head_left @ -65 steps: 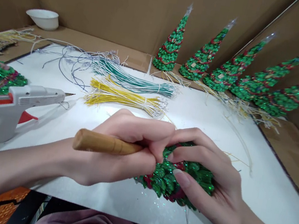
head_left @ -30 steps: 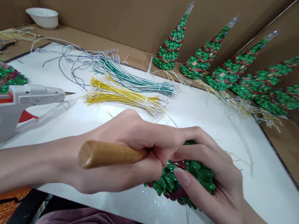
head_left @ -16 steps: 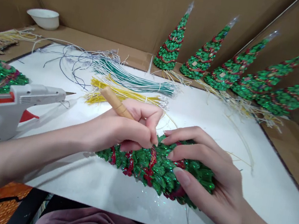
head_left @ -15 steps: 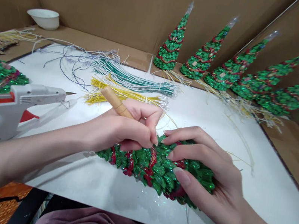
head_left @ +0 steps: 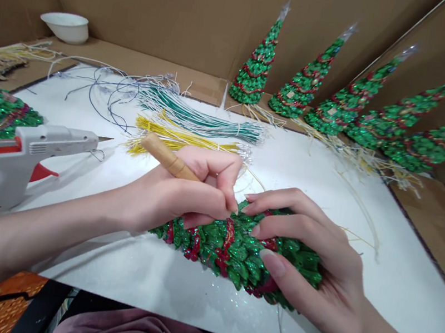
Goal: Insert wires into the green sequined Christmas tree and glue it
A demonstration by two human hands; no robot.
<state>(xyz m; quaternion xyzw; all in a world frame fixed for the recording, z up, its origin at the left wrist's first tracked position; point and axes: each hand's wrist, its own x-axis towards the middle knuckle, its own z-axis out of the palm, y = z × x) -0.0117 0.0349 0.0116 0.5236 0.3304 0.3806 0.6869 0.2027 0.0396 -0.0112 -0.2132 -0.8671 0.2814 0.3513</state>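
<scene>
A glittery green Christmas tree figurine (head_left: 234, 253) with red garlands lies on its side on the white board. My left hand (head_left: 193, 190) is closed around a tool with a light wooden handle (head_left: 165, 156). The handle sticks out up and to the left, while the tool's working end is hidden by my fingers, close to the tree's surface. Over the tree's wider right part, my right hand (head_left: 312, 265) is wrapped, thumb on the near side and fingertips on the upper side, holding it against the board.
A white glue gun (head_left: 25, 158) stands at the left before another green tree (head_left: 0, 103). Bundles of yellow wires (head_left: 188, 141) and green-and-white wires (head_left: 205, 116) lie behind my hands. Several finished-looking trees (head_left: 257, 65) stand back right. A white bowl (head_left: 67, 28) sits back left.
My left hand's tool handle has tipped slightly lower and to the left. The tree and my right hand have shifted very slightly to the right.
</scene>
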